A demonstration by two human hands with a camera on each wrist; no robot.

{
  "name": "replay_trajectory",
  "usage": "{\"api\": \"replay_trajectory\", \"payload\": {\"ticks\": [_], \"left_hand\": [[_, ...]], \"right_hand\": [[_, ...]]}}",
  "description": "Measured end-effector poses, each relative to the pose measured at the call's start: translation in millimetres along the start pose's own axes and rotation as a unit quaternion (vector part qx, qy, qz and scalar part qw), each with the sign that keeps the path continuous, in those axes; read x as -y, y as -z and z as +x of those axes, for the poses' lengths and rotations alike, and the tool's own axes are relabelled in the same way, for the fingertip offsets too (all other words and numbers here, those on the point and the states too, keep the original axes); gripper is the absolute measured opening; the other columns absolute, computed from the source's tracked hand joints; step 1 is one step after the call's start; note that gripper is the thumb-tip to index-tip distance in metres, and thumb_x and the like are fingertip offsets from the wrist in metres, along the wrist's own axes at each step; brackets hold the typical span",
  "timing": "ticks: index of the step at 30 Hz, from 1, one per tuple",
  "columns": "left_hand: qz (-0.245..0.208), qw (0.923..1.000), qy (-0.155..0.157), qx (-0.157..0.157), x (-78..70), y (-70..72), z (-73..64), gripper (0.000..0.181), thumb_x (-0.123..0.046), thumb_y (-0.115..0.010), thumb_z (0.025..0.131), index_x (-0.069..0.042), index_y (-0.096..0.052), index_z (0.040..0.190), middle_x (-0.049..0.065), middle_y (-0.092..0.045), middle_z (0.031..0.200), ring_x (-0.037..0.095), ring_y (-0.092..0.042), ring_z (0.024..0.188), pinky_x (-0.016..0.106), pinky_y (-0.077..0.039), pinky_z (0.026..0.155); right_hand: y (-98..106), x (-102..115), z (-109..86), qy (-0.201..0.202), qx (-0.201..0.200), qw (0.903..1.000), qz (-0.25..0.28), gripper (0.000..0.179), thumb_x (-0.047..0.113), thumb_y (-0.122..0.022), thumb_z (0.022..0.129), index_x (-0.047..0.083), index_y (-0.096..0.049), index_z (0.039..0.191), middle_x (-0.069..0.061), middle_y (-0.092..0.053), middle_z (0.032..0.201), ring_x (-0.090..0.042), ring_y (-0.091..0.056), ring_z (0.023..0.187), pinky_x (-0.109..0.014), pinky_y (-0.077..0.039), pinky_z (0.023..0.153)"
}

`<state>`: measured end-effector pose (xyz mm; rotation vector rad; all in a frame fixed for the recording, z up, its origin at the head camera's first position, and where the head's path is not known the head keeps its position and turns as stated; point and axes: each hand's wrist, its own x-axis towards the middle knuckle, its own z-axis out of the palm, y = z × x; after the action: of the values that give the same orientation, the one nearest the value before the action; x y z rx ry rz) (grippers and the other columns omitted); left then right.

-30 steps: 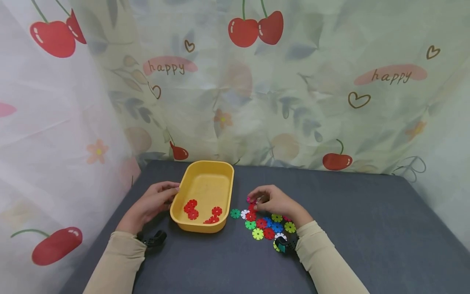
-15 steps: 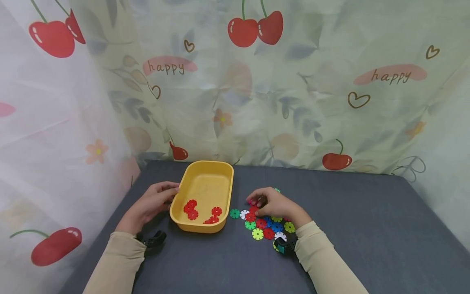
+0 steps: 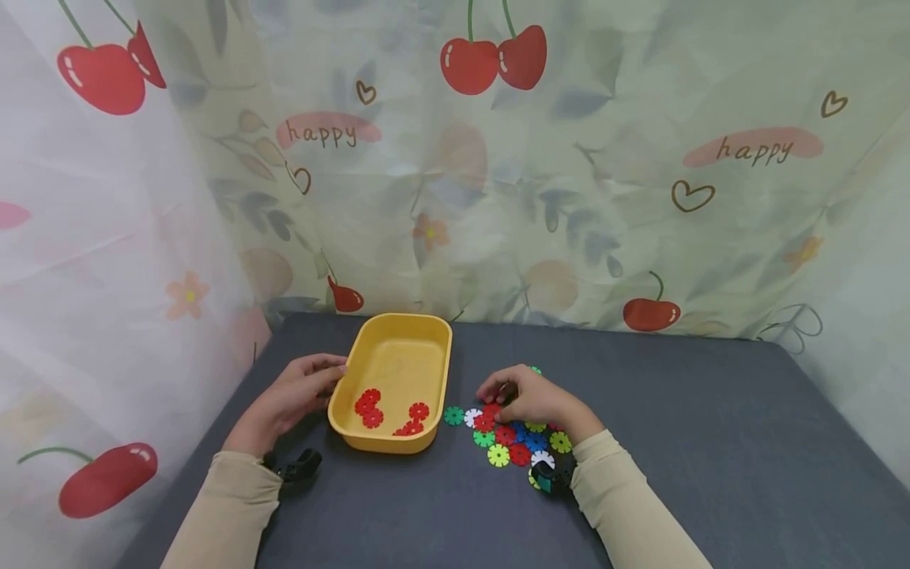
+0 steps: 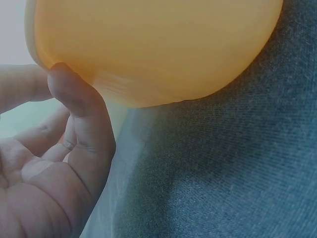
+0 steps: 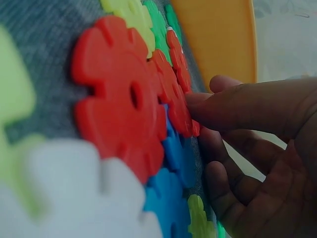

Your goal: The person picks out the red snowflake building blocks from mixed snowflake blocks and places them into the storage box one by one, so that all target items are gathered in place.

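My left hand (image 3: 302, 389) is at the left side of the yellow plastic tray (image 3: 398, 356). In the left wrist view, the thumb and a finger pinch the tray's edge. Several red snowflake discs (image 3: 373, 417) lie inside near its front end. My right hand (image 3: 536, 401) is low over a spread of mixed-colour snowflake discs right of the tray. Its thumb and fingertips pinch at a red snowflake disc (image 3: 490, 411), partly hidden by the fingers. The right wrist view shows the thumb on a red disc's edge, with the other fingers curled below.
Loose green (image 3: 453, 416), white, yellow, blue and red discs lie close together on the dark grey tablecloth (image 3: 398, 514), some under my right hand and wrist strap. A cherry-patterned curtain (image 3: 569, 197) hangs behind the table and along its left side.
My right hand has shifted slightly, fingers closing in on the red discs; the pink disc near its fingertips is now hidden. The left hand and tray stay put.
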<state>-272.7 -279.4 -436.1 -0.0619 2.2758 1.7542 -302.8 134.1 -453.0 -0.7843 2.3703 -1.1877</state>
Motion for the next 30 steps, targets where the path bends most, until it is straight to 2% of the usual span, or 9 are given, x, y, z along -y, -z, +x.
{"api": "replay_trajectory", "payload": {"ticks": [6, 19, 25, 30], "left_hand": [[0.002, 1.0, -0.001, -0.001, 0.6, 0.0, 0.0, 0.055, -0.033, -0.062, 0.109, 0.001, -0.051, 0.151, 0.02, -0.062, 0.141, 0.022, -0.066, 0.104, 0.029, -0.062, 0.088], [0.001, 1.0, -0.001, -0.001, 3.6, -0.1, -0.3, 0.056, -0.032, -0.062, 0.109, 0.001, -0.05, 0.152, 0.021, -0.062, 0.141, 0.022, -0.065, 0.103, 0.029, -0.061, 0.087], [0.0, 1.0, -0.004, 0.001, 3.5, -1.0, -0.5, 0.057, -0.031, -0.062, 0.109, 0.002, -0.048, 0.153, 0.024, -0.059, 0.145, 0.022, -0.065, 0.104, 0.029, -0.061, 0.087], [0.002, 1.0, -0.005, 0.0, 1.5, -1.1, -0.4, 0.056, -0.031, -0.061, 0.11, 0.002, -0.048, 0.153, 0.024, -0.059, 0.145, 0.022, -0.066, 0.104, 0.029, -0.061, 0.087]], "right_hand": [[-0.3, 0.6, -0.7, 0.001, 0.002, 1.0, -0.001, 0.029, -0.005, -0.08, 0.087, 0.006, -0.078, 0.115, -0.01, -0.075, 0.109, -0.021, -0.064, 0.094, -0.033, -0.058, 0.083], [-0.8, -1.0, -0.7, -0.01, 0.0, 0.9999, -0.006, 0.029, 0.001, -0.08, 0.091, 0.006, -0.075, 0.119, -0.008, -0.074, 0.108, -0.02, -0.061, 0.089, -0.033, -0.056, 0.081], [0.0, -2.2, -1.5, -0.002, -0.03, 0.9995, -0.011, 0.019, 0.004, -0.079, 0.094, 0.005, -0.076, 0.113, -0.007, -0.073, 0.099, -0.019, -0.06, 0.077, -0.033, -0.055, 0.072], [0.3, -1.8, -1.2, 0.006, -0.06, 0.9978, -0.026, 0.013, 0.007, -0.079, 0.095, 0.006, -0.077, 0.108, -0.007, -0.071, 0.097, -0.019, -0.06, 0.076, -0.033, -0.055, 0.072]]}}
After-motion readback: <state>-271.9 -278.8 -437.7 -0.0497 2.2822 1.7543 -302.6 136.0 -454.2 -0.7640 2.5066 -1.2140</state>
